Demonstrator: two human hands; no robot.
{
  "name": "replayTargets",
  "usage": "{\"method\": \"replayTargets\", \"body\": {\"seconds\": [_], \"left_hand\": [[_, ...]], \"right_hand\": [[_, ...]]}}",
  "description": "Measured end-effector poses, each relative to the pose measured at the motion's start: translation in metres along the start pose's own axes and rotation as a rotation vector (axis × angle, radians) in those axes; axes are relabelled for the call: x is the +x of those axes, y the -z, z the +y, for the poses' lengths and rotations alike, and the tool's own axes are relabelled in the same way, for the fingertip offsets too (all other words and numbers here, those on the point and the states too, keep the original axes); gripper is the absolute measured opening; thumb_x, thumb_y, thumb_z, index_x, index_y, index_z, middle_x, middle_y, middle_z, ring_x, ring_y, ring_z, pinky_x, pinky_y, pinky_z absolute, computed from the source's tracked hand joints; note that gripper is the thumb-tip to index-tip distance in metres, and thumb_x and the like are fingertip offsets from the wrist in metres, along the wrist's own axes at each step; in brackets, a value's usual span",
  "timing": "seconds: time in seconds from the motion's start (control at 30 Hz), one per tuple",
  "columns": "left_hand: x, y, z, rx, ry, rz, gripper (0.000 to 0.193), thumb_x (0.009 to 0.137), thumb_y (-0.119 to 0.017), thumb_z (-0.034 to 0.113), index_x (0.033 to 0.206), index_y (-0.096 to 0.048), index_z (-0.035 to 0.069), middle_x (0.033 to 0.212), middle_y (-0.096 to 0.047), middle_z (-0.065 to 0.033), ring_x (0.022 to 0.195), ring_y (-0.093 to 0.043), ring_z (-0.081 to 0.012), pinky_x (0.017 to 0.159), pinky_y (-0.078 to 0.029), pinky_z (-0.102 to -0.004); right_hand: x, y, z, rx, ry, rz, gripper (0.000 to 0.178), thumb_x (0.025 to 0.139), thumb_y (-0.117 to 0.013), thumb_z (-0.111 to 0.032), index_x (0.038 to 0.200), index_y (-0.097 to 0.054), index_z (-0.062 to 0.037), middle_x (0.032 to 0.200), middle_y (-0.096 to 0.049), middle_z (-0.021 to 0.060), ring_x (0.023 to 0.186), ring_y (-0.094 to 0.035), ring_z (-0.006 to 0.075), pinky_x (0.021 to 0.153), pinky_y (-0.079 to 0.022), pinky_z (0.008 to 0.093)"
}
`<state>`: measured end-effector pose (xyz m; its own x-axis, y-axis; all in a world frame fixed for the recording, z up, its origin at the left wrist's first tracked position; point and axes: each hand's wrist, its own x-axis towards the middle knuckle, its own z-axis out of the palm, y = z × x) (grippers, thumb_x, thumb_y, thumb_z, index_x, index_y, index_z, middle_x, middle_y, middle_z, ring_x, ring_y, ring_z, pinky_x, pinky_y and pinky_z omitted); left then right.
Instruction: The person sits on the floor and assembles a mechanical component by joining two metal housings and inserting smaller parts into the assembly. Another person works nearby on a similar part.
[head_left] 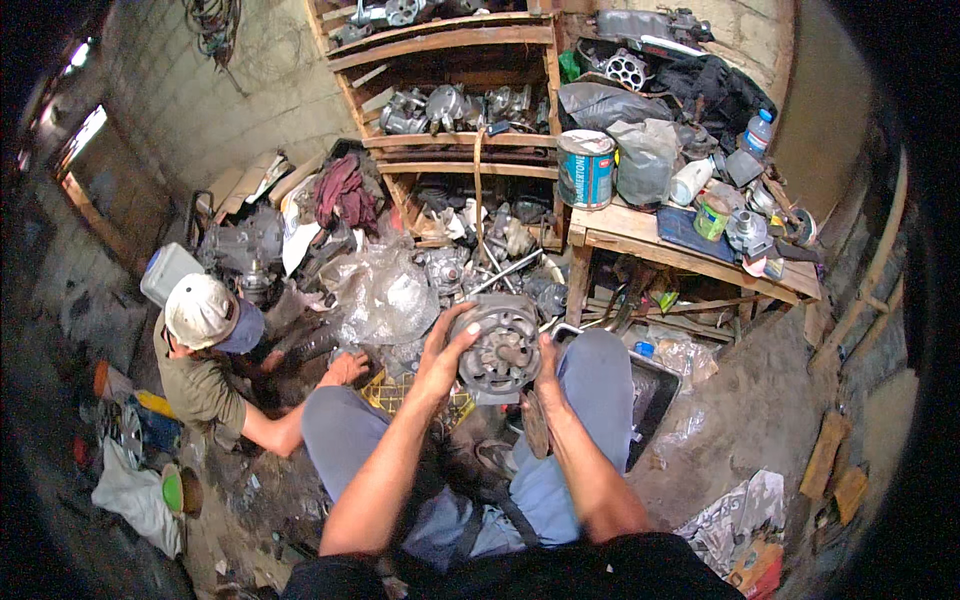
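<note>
Between my two hands, above my knees, is a round grey metal machine part [497,345] with a stubby shaft and lobes in its open face. My left hand [447,352] grips its left side, thumb laid along the rim. On the opposite side my right hand [546,372] closes around the edge. A flat brownish piece [535,428] hangs just below the right hand; whether that hand holds it too, I cannot tell. Beneath the part, a yellow plastic crate [388,392] shows partly between my legs.
A person in a cap [212,312] crouches at my left, one hand [347,368] near my knee. Wooden shelves [455,146] hold metal parts ahead. To the right stands a cluttered wooden bench [640,228] with a blue paint tin [586,172]. A black tray [655,410] lies beside my right leg.
</note>
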<state>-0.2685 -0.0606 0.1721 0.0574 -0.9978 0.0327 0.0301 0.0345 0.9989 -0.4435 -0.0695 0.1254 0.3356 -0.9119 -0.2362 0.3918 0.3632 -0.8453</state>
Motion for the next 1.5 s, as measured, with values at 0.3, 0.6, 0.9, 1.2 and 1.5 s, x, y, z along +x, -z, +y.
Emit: {"method": "replayTargets", "body": {"seconds": [0.3,0.6,0.9,1.2,1.5], "left_hand": [[0.027,0.004,0.003,-1.014,0.030,0.225,0.053,0.092,-0.049,0.046,0.128,-0.056,0.008,0.123,-0.062,-0.0086,0.114,-0.059,-0.0260,0.100,-0.046,-0.0433],[0.017,0.006,0.002,-0.943,0.027,0.142,0.049,0.091,-0.049,0.044,0.123,-0.059,0.009,0.121,-0.064,-0.0068,0.111,-0.062,-0.0256,0.098,-0.048,-0.0432],[-0.001,0.004,-0.012,-0.708,-0.157,0.278,0.051,0.083,-0.061,0.029,0.127,-0.051,0.005,0.123,-0.051,-0.0129,0.112,-0.052,-0.0244,0.097,-0.043,-0.0366],[0.005,-0.019,-0.011,-0.469,-0.270,0.461,0.047,0.083,-0.065,0.026,0.123,-0.052,0.006,0.114,-0.053,-0.0092,0.105,-0.051,-0.0209,0.094,-0.041,-0.0343],[0.017,-0.078,-0.019,-0.741,0.015,0.420,0.028,0.093,-0.062,0.018,0.117,-0.052,0.008,0.107,-0.058,-0.0082,0.095,-0.056,-0.0178,0.082,-0.049,-0.0320]], "right_hand": [[0.021,-0.029,-0.078,-0.278,-0.155,0.274,0.108,0.072,-0.048,-0.087,0.139,-0.047,-0.0018,0.111,-0.066,0.0175,0.069,-0.057,0.0146,0.059,-0.044,0.0281],[-0.015,-0.037,-0.153,0.375,0.280,-0.086,0.071,0.087,-0.050,-0.064,0.120,-0.056,-0.0006,0.093,-0.063,0.0103,0.036,-0.038,0.0164,0.035,-0.031,0.0316],[0.000,-0.103,-0.160,-0.036,0.420,-0.056,0.064,0.092,-0.048,-0.059,0.114,-0.057,0.0007,0.088,-0.061,0.0129,0.033,-0.037,0.0141,0.031,-0.028,0.0266],[0.036,-0.146,-0.143,-0.927,0.807,0.486,0.036,0.087,-0.065,-0.037,0.083,-0.070,-0.0016,0.071,-0.064,0.0263,0.078,-0.067,0.0420,0.070,-0.051,0.0456],[0.089,-0.076,-0.148,-1.246,0.545,0.409,0.041,0.087,-0.063,-0.036,0.095,-0.066,0.0047,0.099,-0.066,0.0282,0.097,-0.063,0.0451,0.087,-0.051,0.0474]]}}
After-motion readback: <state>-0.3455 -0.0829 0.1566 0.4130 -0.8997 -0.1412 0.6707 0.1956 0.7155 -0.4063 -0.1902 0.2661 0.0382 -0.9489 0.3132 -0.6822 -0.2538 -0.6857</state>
